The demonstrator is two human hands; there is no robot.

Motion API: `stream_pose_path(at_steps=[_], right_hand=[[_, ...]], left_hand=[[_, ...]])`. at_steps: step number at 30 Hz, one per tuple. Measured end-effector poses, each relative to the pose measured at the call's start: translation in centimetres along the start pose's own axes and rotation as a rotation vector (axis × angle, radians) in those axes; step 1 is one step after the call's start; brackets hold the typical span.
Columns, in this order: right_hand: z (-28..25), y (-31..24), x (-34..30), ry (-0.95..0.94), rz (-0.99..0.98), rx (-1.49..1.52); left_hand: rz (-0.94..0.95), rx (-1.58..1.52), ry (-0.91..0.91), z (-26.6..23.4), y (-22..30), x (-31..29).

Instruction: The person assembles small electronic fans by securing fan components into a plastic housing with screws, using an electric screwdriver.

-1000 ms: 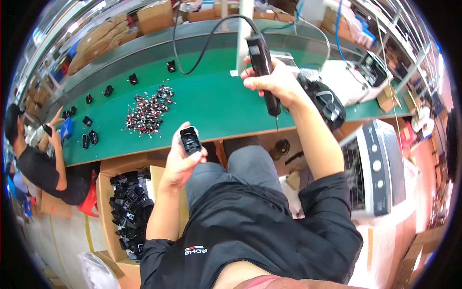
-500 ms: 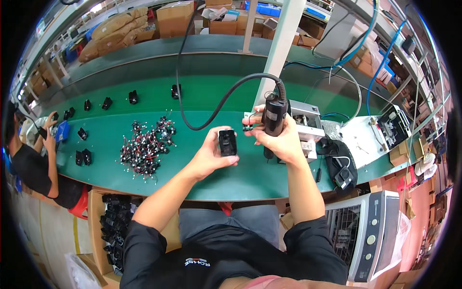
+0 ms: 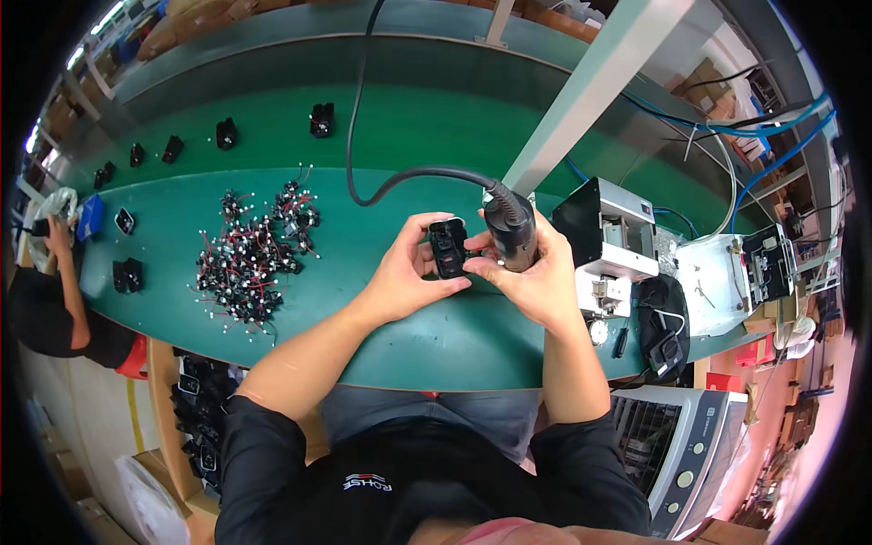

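My left hand (image 3: 404,277) is closed around a small black plastic housing (image 3: 446,250), its hollow inner side facing up. My right hand (image 3: 549,286) grips a black corded electric screwdriver (image 3: 510,238) held roughly upright, its lower end hidden. Thumb and fingertips of that same hand reach the housing's right edge; whether a small part is pinched there I cannot make out. To the left, a heap of small dark parts with red and black wires (image 3: 245,268) lies on the green bench (image 3: 427,350).
Black housings (image 3: 322,120) stand spaced along the green belt (image 3: 272,136) beyond the bench. At the right are a metal-fronted device (image 3: 627,236), a black pouch (image 3: 661,327) and a white post (image 3: 599,91). A co-worker (image 3: 54,300) sits far left; a box of black parts (image 3: 195,409) stands below.
My hands have come together, the right fingertips now at the housing. The housing's hollow side has turned up into view. My view has shifted, tilting down toward the bench.
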State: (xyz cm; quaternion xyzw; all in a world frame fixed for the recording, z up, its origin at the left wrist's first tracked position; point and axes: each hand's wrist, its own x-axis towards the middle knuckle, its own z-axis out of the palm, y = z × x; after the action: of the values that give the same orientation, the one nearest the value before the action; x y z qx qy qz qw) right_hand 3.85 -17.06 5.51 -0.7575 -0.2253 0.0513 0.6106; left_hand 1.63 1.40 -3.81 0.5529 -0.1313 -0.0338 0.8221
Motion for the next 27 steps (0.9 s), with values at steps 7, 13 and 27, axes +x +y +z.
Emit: stream_pose_path(at_steps=[7,13,27], right_hand=[[0.7,1.9,-1.1,0.046,-0.088,-0.200],[1.1,1.7,-1.8,0.075,-0.224,-0.381],[1.5,2.1,-1.6,0.041,-0.322,-0.553]], left_hand=[[0.052,0.135,0.023,0.2,0.1,-0.6],[0.121,0.278,0.000,0.3,0.9,-0.5],[0.196,0.563,-0.013,0.4,1.4,-0.7]])
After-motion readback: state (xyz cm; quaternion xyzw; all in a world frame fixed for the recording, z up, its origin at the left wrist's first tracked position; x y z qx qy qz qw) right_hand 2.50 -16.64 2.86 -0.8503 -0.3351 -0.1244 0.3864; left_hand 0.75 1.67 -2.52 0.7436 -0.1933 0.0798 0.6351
